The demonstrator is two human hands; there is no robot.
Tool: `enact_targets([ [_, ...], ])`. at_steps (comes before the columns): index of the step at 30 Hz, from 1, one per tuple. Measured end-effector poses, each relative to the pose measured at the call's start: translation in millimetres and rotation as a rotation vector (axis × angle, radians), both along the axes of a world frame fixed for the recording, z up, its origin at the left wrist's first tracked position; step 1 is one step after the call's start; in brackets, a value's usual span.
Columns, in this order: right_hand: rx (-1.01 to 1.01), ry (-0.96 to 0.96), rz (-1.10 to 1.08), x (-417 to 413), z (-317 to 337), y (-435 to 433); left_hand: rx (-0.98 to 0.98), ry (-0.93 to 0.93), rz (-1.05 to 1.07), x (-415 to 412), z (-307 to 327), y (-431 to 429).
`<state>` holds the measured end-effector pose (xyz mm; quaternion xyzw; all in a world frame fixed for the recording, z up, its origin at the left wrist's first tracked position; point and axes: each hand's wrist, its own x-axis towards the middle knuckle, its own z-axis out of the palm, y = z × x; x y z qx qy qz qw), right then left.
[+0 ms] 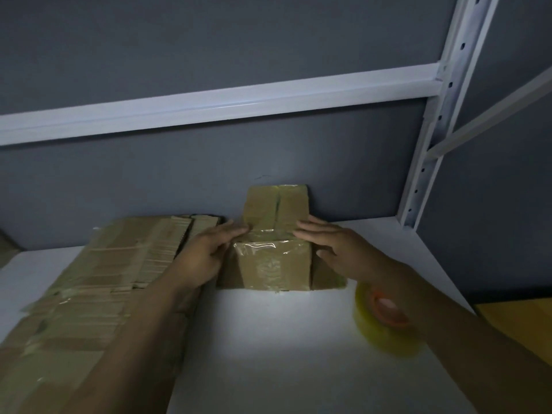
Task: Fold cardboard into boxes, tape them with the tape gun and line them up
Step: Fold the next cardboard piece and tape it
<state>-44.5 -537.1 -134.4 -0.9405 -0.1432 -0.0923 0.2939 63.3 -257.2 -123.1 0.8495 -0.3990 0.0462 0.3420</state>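
Front box [274, 264] on the shelf [268, 339], flanked by both hands: left hand [206, 252] fingers straight against its left side, right hand [337, 249] fingers straight, lightly spread, touching its top right edge. Two boxes counted (rear box [276, 204] against the wall [179, 180]), one tape roll [369, 322], one flat cardboard stack [98, 279].

Dim grey wall [209, 40] behind white metal shelving frame [442, 115], white shelf [283, 339].

A single view, worn on the person's head, looks forward and down across the flat white bench [268, 339] to the dark grey wall [209, 40]. It sits close: the left hand [206, 255] and right hand [337, 249] lie mid-picture, their arms entering from the bottom edge. The white metal rack rail [209, 100] slants across the upper part.
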Motion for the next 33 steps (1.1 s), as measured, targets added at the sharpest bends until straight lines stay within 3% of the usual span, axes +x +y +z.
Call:
enact_targets([
  [4,-0.025,-0.022,0.010,9.1,4.8,-5.2,0.040,0.028,-0.093,12.1,-6.2,7.6],
  [8,0.003,-0.065,-0.001,16.5,6.1,-2.9,-0.029,-0.036,-0.039,23.1,-10.8,0.9],
  [16,0.036,-0.134,-0.094,23.2,-12.2,18.3,0.015,-0.085,0.120,7.4,-7.0,-22.9],
  [22,0.019,0.024,-0.098,9.4,7.8,0.1,0.048,-0.247,0.084,-16.1,-11.0,-29.3],
  [28,-0.141,-0.323,-0.266,34.2,-2.1,35.9,0.038,-0.417,0.165,-16.9,-16.0,-50.4],
  [33,-0.099,-0.425,-0.264,37.0,-29.1,33.3,-0.078,-0.299,0.081,-14.4,-32.8,-51.1],
])
